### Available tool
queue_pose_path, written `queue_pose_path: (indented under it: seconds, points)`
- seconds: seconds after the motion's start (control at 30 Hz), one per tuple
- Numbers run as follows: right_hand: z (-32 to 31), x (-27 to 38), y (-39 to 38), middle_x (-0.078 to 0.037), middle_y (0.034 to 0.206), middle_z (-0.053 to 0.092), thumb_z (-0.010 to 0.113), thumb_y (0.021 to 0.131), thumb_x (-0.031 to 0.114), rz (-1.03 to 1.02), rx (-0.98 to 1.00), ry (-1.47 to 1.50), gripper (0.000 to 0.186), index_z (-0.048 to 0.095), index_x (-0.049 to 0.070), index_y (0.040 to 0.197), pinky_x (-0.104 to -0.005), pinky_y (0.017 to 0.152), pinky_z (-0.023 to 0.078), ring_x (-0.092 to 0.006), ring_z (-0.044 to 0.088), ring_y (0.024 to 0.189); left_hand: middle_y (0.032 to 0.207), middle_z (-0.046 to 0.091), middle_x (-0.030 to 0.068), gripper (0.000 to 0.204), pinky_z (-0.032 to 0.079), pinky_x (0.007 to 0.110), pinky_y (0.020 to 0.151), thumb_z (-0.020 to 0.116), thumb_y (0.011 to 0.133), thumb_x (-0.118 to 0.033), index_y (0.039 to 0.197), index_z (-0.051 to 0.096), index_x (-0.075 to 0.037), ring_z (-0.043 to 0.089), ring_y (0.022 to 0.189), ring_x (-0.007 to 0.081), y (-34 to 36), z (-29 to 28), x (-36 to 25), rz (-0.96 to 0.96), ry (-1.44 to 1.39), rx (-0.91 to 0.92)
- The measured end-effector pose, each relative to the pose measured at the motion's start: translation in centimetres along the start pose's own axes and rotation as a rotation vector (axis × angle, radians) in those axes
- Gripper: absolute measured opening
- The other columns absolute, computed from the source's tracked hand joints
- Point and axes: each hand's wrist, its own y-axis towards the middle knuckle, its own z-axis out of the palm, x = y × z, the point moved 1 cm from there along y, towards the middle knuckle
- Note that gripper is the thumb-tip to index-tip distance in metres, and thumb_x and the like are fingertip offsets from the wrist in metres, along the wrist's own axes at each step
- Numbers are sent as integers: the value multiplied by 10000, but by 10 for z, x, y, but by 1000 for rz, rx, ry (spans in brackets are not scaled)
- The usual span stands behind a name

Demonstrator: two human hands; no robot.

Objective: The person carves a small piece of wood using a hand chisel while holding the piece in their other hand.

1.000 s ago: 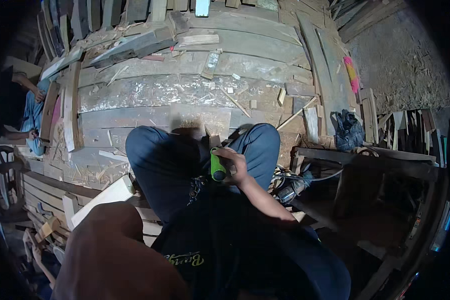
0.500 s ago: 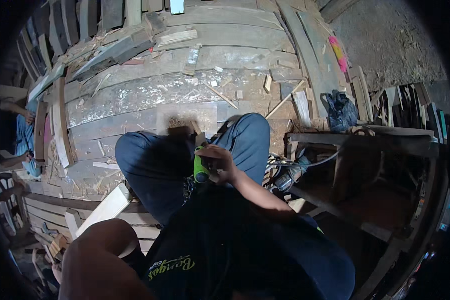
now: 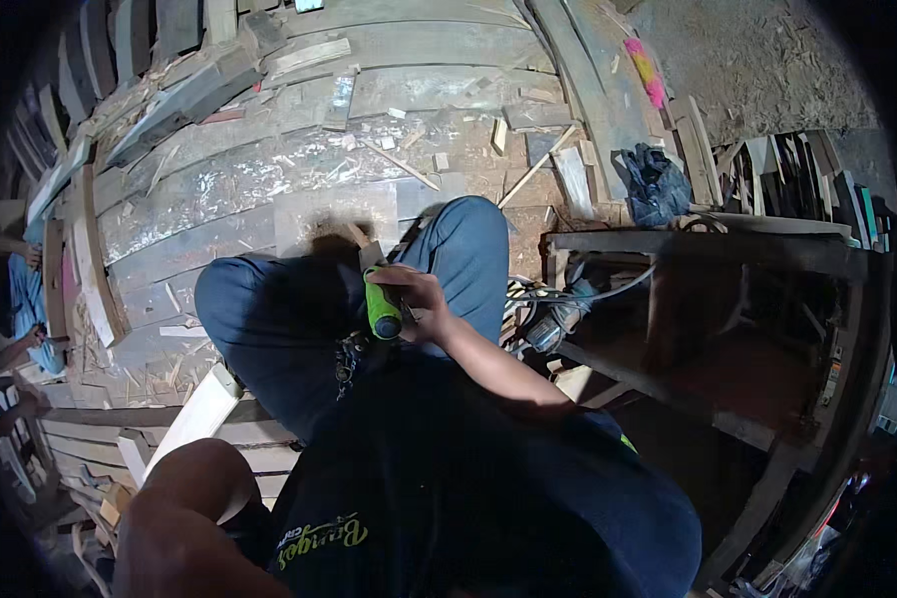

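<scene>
My right hand [image 3: 416, 299] is closed around the bright green handle [image 3: 381, 311] of a hand tool, held upright between my bent knees. The handle ends in a dark cap facing up. Beyond my fingers, a flat greyish-brown piece [image 3: 372, 253] shows; whether it belongs to the tool I cannot tell. A small chain [image 3: 347, 361] lies against my dark jeans, left of the handle. At the lower left my bent left arm [image 3: 194, 498] shows, but its hand is hidden. A pale squared timber [image 3: 197, 414] lies beyond that elbow.
Offcuts and shavings lie over the plank floor [image 3: 269, 169]. To the right stand a dark wooden frame [image 3: 767, 249], a corded power tool [image 3: 553, 327] and a black plastic bag [image 3: 656, 187]. At far left another person's hands rest near blue cloth [image 3: 28, 299] and an upright board [image 3: 55, 284].
The whole view has shifted, so the scene sits slightly further left and higher. My right hand keeps its grip on the green handle. No object has plainly changed place.
</scene>
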Motion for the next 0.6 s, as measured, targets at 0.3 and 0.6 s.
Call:
queue_pose_path:
  seconds: [0.3, 0.6]
  points:
    - [-2, 10, -1, -85, 844, 622, 717, 659, 76, -10, 58, -2, 544, 584, 92, 1185, -407, 856, 461, -294, 619, 836, 480, 199, -43, 187, 92, 332, 463, 251, 359, -253, 502, 320, -154, 181, 374, 86, 9, 6, 7, -96, 101, -27]
    - [0, 8, 1, -119, 971, 630, 695, 717, 126, -140, 50, -118, 519, 553, 89, 1215, -431, 831, 467, -328, 616, 874, 485, 189, -48, 181, 86, 321, 466, 240, 369, -274, 505, 300, -169, 161, 386, 70, 2, 3, 24, 144, -95, -15]
